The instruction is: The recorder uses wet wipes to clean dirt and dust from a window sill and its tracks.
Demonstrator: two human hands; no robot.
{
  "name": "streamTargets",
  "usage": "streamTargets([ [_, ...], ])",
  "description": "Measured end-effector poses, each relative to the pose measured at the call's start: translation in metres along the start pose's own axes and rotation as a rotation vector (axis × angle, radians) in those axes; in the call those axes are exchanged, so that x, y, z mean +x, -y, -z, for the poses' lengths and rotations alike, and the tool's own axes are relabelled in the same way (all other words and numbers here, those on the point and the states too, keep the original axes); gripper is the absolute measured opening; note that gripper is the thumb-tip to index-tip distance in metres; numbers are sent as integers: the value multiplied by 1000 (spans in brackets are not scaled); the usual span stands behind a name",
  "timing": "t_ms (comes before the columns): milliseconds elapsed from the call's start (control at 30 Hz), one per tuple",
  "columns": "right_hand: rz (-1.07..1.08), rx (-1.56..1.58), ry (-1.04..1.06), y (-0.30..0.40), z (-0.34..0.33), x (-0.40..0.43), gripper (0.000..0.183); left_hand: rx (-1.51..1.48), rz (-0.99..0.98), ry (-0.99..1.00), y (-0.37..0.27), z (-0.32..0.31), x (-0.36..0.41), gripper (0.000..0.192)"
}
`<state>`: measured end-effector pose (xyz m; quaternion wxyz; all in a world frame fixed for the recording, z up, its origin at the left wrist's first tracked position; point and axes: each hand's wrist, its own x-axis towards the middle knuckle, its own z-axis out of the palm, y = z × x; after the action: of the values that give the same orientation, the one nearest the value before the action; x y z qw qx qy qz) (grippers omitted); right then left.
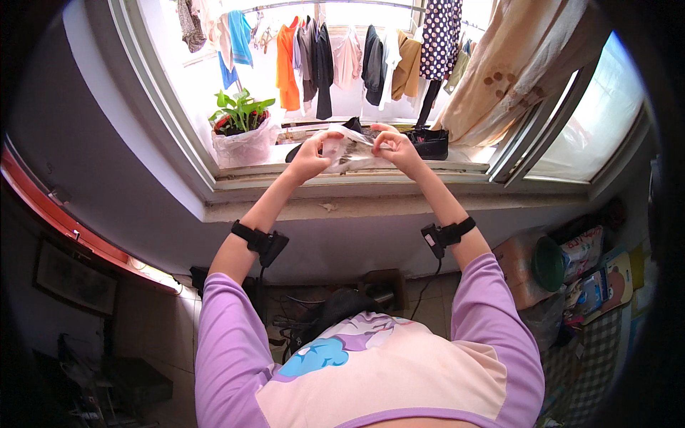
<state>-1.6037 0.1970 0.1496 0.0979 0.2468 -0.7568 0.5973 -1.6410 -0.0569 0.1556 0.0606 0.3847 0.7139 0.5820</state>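
A translucent plastic bag with dark specks on it is stretched between my two hands, over the window sill. My left hand pinches its left side between thumb and fingers. On the other side, my right hand grips the bag's edge, thumb against bent fingers. Black shoes stand just behind and to the right of my right hand. To the left of my left hand sits a potted plant with green leaves, its pot wrapped in a pale plastic bag. What lies directly behind the stretched bag is partly hidden.
Clothes hang from a rail beyond the open window. A beige curtain drapes at the right, beside a sliding window frame. Below the sill ledge, a cardboard box stands on the floor. A green basin and packages are at the right.
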Motion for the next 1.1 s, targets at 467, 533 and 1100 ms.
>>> streamTargets([
  [467, 185, -852, -21, 19, -19, -11, 61, 111, -48, 35, -1, 4, 2, 72],
  [533, 156, -854, 10, 16, -20, -13, 67, 172, -103, 3, 1, 6, 2, 73],
  [1100, -17, -454, -110, -5, -49, -13, 95, 78, 70, 65, -28, 28, 20, 64],
])
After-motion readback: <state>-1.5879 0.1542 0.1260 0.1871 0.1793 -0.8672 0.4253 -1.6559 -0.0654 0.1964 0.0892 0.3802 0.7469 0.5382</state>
